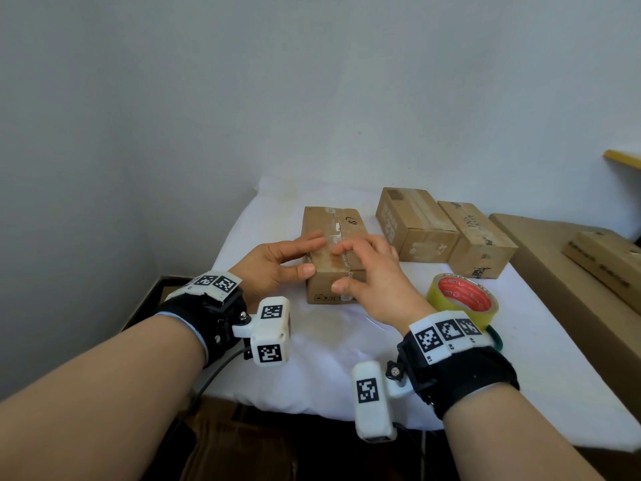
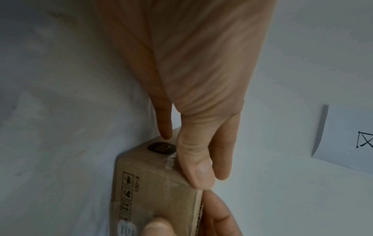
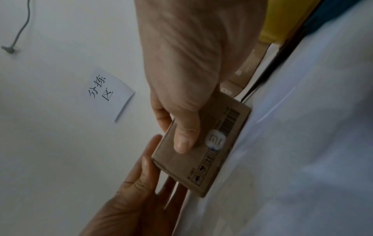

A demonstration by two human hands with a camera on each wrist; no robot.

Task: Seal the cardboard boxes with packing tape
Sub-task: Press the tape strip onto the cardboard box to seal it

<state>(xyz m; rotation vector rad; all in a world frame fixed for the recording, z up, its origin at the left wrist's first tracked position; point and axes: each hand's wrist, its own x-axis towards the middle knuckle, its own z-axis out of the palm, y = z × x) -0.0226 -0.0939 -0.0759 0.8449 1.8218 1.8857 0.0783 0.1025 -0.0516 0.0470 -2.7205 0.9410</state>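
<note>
cardboard box (image 1: 334, 251) with a "mi" logo (image 3: 217, 140), both hands' fingers and thumbs gripping it.

Both hands are gripping the near box (image 1: 333, 251) on the white cloth (image 1: 312, 359): left hand (image 1: 277, 265) at its left side, right hand (image 1: 371, 276) over its top. Two boxes (image 1: 447, 234) are standing together further right; tape roll (image 1: 463, 300) is lying beside the right wrist.

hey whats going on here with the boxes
A person has both hands on a small cardboard box on the white-covered table. The left hand grips its near-left corner; the right hand lies over the top, thumb on the front. The tape roll lies untouched beside the right wrist. Two more boxes wait behind.
</note>
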